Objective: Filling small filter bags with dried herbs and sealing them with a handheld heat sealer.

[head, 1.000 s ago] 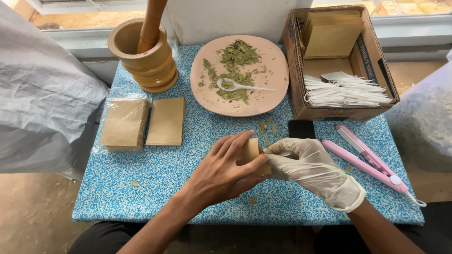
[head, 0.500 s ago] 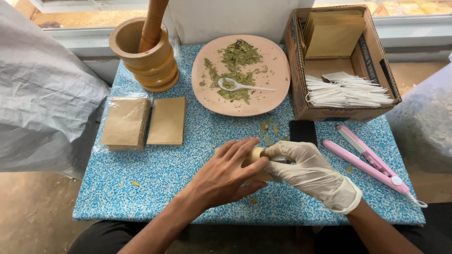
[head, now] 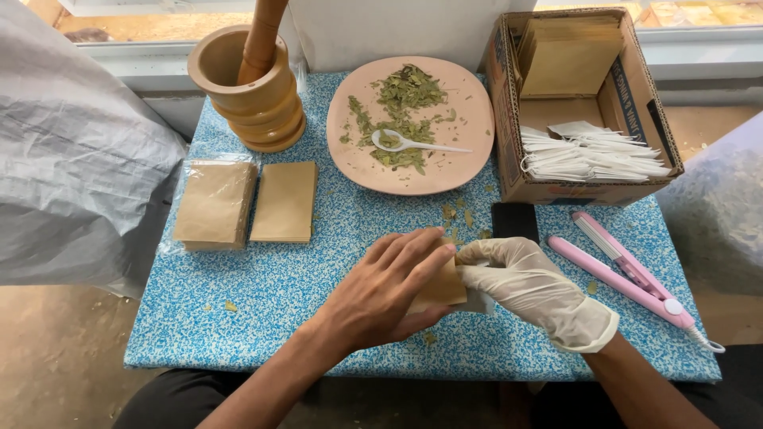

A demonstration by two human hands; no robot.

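My bare left hand (head: 389,290) lies flat over a small brown paper pouch (head: 445,287) on the blue speckled table (head: 262,286), fingers pressing it down. My right hand (head: 528,286), in a white glove, grips the pouch's right end, where a white piece shows underneath. Behind them sits a pink plate (head: 469,119) with dried green leaves (head: 401,103) and a white spoon (head: 409,144).
A wooden mortar with a pestle (head: 250,87) stands at the back left. Two stacks of brown pouches (head: 246,202) lie on the left. A cardboard box (head: 584,103) holds brown pouches and white bags. A pink flat sealer (head: 628,270) and a black object (head: 515,221) lie on the right.
Both hands have stayed over the pouch; my left hand has flattened down further on it and my gloved right hand has shifted slightly at its right end.
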